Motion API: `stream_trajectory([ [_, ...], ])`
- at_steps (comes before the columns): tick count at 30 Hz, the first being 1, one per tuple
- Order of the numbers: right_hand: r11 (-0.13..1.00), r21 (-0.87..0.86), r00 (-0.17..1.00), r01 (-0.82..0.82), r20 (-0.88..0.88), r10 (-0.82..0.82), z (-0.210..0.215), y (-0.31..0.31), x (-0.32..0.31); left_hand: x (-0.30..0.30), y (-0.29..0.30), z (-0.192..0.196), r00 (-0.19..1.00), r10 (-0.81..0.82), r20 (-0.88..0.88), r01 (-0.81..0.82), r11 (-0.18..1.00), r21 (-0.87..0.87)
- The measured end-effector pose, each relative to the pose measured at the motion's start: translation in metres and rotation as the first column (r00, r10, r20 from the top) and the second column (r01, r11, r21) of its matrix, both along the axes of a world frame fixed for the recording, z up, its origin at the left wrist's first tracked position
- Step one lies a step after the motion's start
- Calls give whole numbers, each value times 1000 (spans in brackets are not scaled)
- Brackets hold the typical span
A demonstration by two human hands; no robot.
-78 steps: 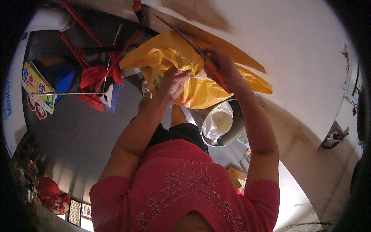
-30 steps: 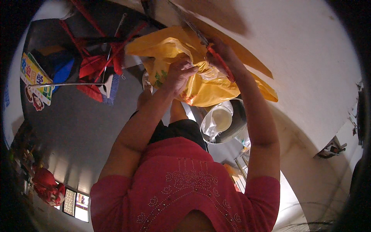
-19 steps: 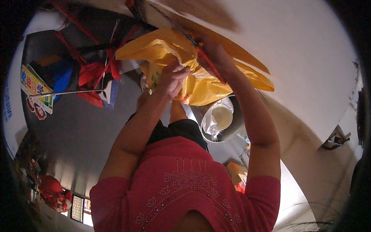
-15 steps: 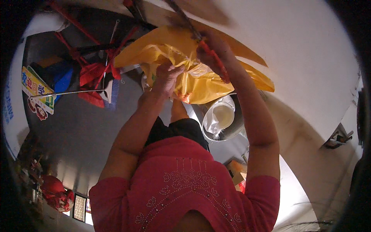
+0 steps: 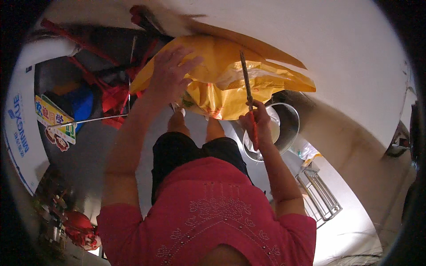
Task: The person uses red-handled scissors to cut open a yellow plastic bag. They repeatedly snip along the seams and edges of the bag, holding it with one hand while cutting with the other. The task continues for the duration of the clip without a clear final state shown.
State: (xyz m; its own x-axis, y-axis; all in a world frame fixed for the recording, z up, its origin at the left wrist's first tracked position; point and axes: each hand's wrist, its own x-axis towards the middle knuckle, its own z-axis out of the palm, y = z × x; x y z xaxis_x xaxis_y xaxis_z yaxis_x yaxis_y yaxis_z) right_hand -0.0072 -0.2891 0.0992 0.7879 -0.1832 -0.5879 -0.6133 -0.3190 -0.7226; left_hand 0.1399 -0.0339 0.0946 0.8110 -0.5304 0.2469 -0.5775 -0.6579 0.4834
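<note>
A large yellow plastic sack (image 5: 217, 95) spreads in front of my legs, its upper side crumpled and glossy. My left hand (image 5: 173, 66) is over the sack's left part, fingers spread; whether it touches the plastic I cannot tell. In my right hand (image 5: 259, 122), at the sack's lower right edge, is a pair of scissors (image 5: 246, 77) with a red handle. Their narrow dark blades are together and point up and away, across the sack. The fingers wrap round the handle.
A round bin (image 5: 296, 133) with a white lining stands right of my legs, partly behind my right hand. At left are a colourful sign (image 5: 55, 117), a blue object (image 5: 82, 108) and red cloth strips (image 5: 113, 97). A metal rack (image 5: 320, 195) stands lower right; a pale wall (image 5: 350, 57) rises beyond.
My left hand has let go of the gathered plastic, opened and moved up and left. My right hand has come down and back with the scissors. The sack has spread out more.
</note>
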Motion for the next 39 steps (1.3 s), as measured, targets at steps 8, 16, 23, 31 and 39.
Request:
stream_trajectory([
  [8,993,29,993,-115,-2,115,0,17,-3,41,0,-29,374,-254,-892,-295,879,-374],
  [16,927,-149,936,-343,-137,324,7,21,-12,63,4,-51,558,-144,-817,-99,966,-238],
  [23,798,-239,830,-553,-242,503,10,21,-24,72,-2,-52,661,-176,-730,-75,952,-297],
  [31,875,-305,925,-376,-73,372,13,23,-6,72,-8,-54,641,-162,-751,-35,971,-238],
  [39,705,-370,792,-605,-191,580,12,20,-19,72,0,-41,600,-142,-788,-130,954,-270],
])
